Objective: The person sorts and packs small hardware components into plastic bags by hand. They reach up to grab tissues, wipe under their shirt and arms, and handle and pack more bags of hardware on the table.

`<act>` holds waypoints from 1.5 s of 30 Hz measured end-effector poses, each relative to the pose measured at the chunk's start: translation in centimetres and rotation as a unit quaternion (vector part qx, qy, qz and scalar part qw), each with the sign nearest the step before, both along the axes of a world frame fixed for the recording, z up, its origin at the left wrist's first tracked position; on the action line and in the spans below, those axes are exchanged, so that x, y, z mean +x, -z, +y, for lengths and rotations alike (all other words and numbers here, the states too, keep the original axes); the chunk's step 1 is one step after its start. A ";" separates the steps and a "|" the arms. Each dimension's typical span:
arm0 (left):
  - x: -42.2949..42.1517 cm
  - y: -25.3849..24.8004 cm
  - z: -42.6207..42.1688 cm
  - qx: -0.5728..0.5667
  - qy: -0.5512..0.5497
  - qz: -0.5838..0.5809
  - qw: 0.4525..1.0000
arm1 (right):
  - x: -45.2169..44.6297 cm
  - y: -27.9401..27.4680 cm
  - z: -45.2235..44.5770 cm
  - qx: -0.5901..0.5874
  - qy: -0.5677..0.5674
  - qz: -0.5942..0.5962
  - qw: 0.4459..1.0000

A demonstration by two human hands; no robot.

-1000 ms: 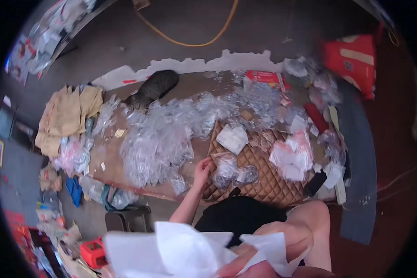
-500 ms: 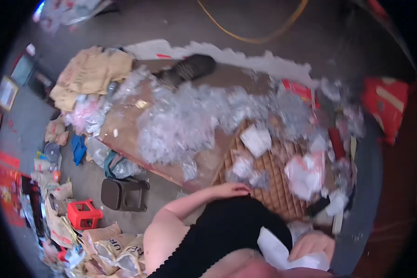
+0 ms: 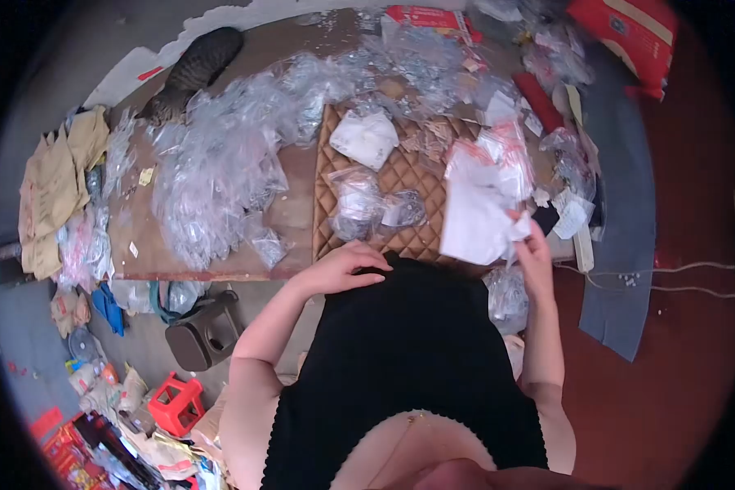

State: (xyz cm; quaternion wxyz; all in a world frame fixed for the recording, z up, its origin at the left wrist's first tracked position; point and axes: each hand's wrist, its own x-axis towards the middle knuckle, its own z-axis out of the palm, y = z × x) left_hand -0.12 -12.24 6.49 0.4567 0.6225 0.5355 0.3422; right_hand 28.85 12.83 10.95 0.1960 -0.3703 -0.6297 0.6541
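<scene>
My right hand (image 3: 531, 245) pinches the lower right corner of a white sheet (image 3: 475, 214), which hangs over the right part of the brown quilted mat (image 3: 433, 175). Against the front of the black top (image 3: 400, 327) rests my left hand (image 3: 349, 268), fingers apart and holding nothing. Clear bags with small dark items (image 3: 358, 204) lie on the mat just beyond it. Farther up the mat is a white packet (image 3: 365, 139). Pink-and-white packets (image 3: 510, 159) lie partly beside and behind the sheet.
A large heap of clear plastic bags (image 3: 220, 175) covers the table's left and middle. A cat (image 3: 204, 61) lies at the far left edge. Brown sacks (image 3: 61, 192), a brown stool (image 3: 204, 331) and a red stool (image 3: 176, 403) are at the left. A red bag (image 3: 629, 37) is far right.
The white sheet has moved from near my body to over the mat, with my right hand at its corner. My left hand lies at the top's front. The view has shifted.
</scene>
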 end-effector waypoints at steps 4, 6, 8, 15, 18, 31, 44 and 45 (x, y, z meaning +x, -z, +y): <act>0.5 -3.7 1.8 0.005 0.016 -0.010 1.000 | 0.8 1.7 -1.7 -0.014 -0.019 0.002 1.000; 0.7 -5.0 2.3 -0.048 0.030 -0.065 0.996 | 0.4 1.1 -2.4 -0.033 0.027 0.020 0.999; 0.5 -6.9 3.0 -0.017 0.028 -0.174 0.984 | -0.3 -0.8 -2.7 -0.024 0.069 0.044 0.996; 1.4 -19.7 6.0 0.246 0.392 -0.143 0.875 | -3.2 -8.2 -2.1 -0.017 0.086 0.158 0.984; 1.2 -20.4 5.8 0.299 0.353 -0.007 0.886 | -3.9 -9.5 -2.2 -0.032 0.020 0.148 0.988; -0.5 -15.5 5.5 0.272 -0.145 -0.013 0.951 | -9.0 -20.4 -1.8 0.294 -0.424 0.312 0.798; 0.0 -17.3 7.1 0.322 -0.148 0.065 0.933 | -12.3 -21.0 -9.2 0.392 -0.782 0.067 0.480; 0.1 -17.1 7.1 0.327 -0.148 0.070 0.931 | -12.2 -20.9 -9.3 0.412 -0.778 0.056 0.470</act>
